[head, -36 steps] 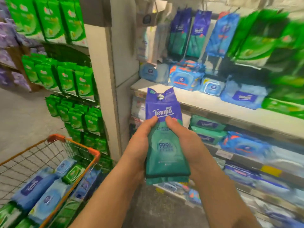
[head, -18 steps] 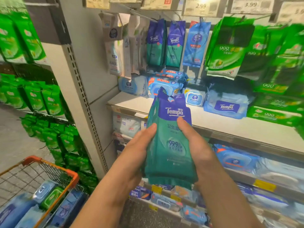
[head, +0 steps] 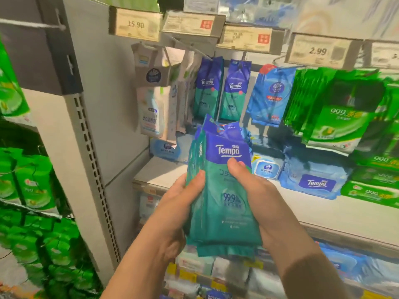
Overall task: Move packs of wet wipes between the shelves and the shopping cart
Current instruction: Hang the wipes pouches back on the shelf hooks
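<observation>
Both my hands grip the Tempo packs (head: 222,190), left hand (head: 172,212) and right hand (head: 263,199) curled round the sides | held before shelf (head: 323,214) | step: restocking, I judge | next: lift toward hook (head: 207,56) at 12 o'clock.

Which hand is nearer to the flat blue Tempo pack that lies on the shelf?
The right hand: the pack lies just to its right. The left hand is farther left, beyond the held packs.
</observation>
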Demonstrator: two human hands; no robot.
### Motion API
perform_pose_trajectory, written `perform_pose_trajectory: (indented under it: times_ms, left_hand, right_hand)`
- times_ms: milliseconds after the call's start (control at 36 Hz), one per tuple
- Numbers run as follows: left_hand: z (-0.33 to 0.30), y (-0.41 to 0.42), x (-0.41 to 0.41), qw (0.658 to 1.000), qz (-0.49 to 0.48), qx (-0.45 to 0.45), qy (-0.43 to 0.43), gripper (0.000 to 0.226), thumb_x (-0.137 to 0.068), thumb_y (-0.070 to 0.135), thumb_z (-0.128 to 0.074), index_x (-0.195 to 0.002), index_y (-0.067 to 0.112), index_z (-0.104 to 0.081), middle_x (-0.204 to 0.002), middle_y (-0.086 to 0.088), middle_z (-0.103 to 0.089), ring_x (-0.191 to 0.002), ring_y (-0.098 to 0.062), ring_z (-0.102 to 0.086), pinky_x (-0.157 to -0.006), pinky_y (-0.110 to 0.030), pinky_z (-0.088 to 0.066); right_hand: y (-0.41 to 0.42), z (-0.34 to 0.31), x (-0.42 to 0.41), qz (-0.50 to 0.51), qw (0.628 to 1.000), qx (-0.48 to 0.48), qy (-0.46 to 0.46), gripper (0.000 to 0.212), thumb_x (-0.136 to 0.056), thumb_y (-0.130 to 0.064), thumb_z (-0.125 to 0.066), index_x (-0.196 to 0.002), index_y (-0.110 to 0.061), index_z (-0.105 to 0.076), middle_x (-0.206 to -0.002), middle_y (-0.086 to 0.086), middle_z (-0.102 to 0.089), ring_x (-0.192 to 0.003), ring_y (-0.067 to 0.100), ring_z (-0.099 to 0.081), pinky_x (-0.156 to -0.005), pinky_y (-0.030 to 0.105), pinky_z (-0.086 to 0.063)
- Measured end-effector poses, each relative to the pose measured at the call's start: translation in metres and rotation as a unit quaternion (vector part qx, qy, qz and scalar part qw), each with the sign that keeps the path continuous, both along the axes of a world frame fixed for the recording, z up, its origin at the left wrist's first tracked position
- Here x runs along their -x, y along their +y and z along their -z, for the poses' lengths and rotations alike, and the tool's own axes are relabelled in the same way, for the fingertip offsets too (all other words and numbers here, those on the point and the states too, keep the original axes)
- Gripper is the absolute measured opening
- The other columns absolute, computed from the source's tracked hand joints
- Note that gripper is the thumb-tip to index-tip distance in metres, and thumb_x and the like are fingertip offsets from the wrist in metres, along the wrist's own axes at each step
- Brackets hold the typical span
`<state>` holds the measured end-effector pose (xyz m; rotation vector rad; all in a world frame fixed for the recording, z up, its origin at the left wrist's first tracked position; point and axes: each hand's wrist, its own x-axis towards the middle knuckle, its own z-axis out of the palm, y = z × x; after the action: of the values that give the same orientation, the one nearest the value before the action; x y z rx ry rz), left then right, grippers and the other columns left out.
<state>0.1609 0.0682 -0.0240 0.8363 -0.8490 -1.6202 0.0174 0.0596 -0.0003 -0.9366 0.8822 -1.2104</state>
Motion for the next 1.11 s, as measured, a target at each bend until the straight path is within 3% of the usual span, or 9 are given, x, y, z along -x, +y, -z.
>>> perform_pose_trajectory:
  times_ms: [56, 167, 333, 500, 639, 750, 833, 1028, 1111]
  left_hand:
    - [-0.007, -0.014, -0.009, 0.999, 0.026, 0.002, 0.034, 0.048, -0.091, 0.036, -0.065, -0.134, 0.014, -0.062, -0.120, -0.014, -0.074, -0.111, -0.035, -0.071, -0.100, -0.055, -0.054]
    - [-0.011, -0.041, -0.028, 0.997, 0.035, 0.012, 0.066, 0.049, -0.083, 0.031, -0.068, -0.129, 0.016, -0.065, -0.113, -0.011, -0.077, -0.100, -0.029, -0.076, -0.076, -0.039, -0.064]
    - [-0.012, -0.067, -0.041, 0.995, 0.056, 0.028, 0.076, 0.071, -0.061, 0.021, -0.090, -0.127, 0.015, -0.064, -0.113, -0.016, -0.076, -0.095, -0.034, -0.076, -0.073, -0.043, -0.064]
    - [-0.009, -0.088, -0.051, 0.994, 0.061, 0.058, 0.067, 0.061, -0.064, 0.010, -0.078, -0.123, 0.015, -0.066, -0.112, -0.018, -0.076, -0.097, -0.041, -0.074, -0.081, -0.056, -0.060]
    - [-0.009, -0.097, -0.053, 0.994, 0.055, 0.062, 0.075, 0.058, -0.066, 0.008, -0.075, -0.122, 0.015, -0.066, -0.114, -0.019, -0.075, -0.098, -0.043, -0.073, -0.085, -0.061, -0.057]
    - [-0.010, -0.104, -0.056, 0.992, 0.060, 0.075, 0.077, 0.053, -0.068, 0.008, -0.073, -0.120, 0.015, -0.069, -0.115, -0.019, -0.074, -0.098, -0.042, -0.073, -0.081, -0.059, -0.059]
    - [-0.012, -0.108, -0.056, 0.990, 0.066, 0.095, 0.076, 0.056, -0.071, 0.008, -0.071, -0.126, 0.014, -0.066, -0.118, -0.019, -0.074, -0.098, -0.040, -0.074, -0.074, -0.049, -0.062]
    - [-0.015, -0.114, -0.053, 0.990, 0.058, 0.110, 0.063, 0.056, -0.069, 0.006, -0.072, -0.124, 0.015, -0.066, -0.115, -0.019, -0.074, -0.094, -0.040, -0.075, -0.071, -0.050, -0.062]
    - [-0.016, -0.117, -0.052, 0.991, 0.050, 0.112, 0.055, 0.056, -0.068, 0.005, -0.072, -0.123, 0.015, -0.066, -0.113, -0.019, -0.075, -0.092, -0.039, -0.075, -0.070, -0.050, -0.063]
  right_hand:
    - [-0.009, -0.009, -0.012, 0.029, 1.000, 0.004, 0.003, 0.048, -0.080, -0.037, -0.075, -0.117, -0.007, -0.072, -0.111, 0.020, -0.074, -0.103, 0.042, -0.071, -0.096, 0.061, -0.053]
    - [-0.023, -0.014, -0.026, 0.056, 0.998, -0.005, -0.001, 0.042, -0.089, -0.035, -0.067, -0.118, -0.005, -0.071, -0.112, 0.023, -0.073, -0.104, 0.044, -0.070, -0.093, 0.063, -0.054]
    - [-0.036, -0.022, -0.035, 0.148, 0.974, 0.049, 0.163, 0.031, -0.095, -0.043, -0.061, -0.104, -0.017, -0.077, -0.098, 0.004, -0.079, -0.094, 0.027, -0.076, -0.088, 0.053, -0.059]
    - [-0.045, -0.028, -0.030, 0.202, 0.948, 0.095, 0.228, 0.027, -0.095, -0.046, -0.062, -0.101, -0.023, -0.077, -0.095, -0.002, -0.079, -0.091, 0.021, -0.076, -0.092, 0.052, -0.058]
    - [-0.050, -0.041, -0.020, 0.271, 0.890, 0.178, 0.320, 0.039, -0.083, -0.061, -0.064, -0.104, -0.029, -0.074, -0.098, -0.008, -0.078, -0.094, 0.018, -0.073, -0.091, 0.052, -0.056]
    - [-0.053, -0.052, -0.014, 0.303, 0.866, 0.237, 0.321, 0.045, -0.077, -0.062, -0.065, -0.105, -0.028, -0.073, -0.098, -0.007, -0.077, -0.092, 0.018, -0.073, -0.088, 0.052, -0.057]
    - [-0.056, -0.058, -0.013, 0.314, 0.872, 0.252, 0.278, 0.034, -0.079, -0.051, -0.068, -0.101, -0.025, -0.074, -0.095, -0.004, -0.078, -0.087, 0.018, -0.074, -0.082, 0.047, -0.060]
    - [-0.066, -0.073, -0.013, 0.298, 0.896, 0.251, 0.214, 0.023, -0.082, -0.043, -0.070, -0.094, -0.023, -0.075, -0.093, 0.003, -0.079, -0.085, 0.027, -0.076, -0.078, 0.053, -0.062]
    - [-0.072, -0.077, -0.013, 0.290, 0.902, 0.250, 0.198, 0.021, -0.087, -0.036, -0.073, -0.097, -0.018, -0.073, -0.093, 0.005, -0.079, -0.084, 0.026, -0.076, -0.076, 0.048, -0.062]
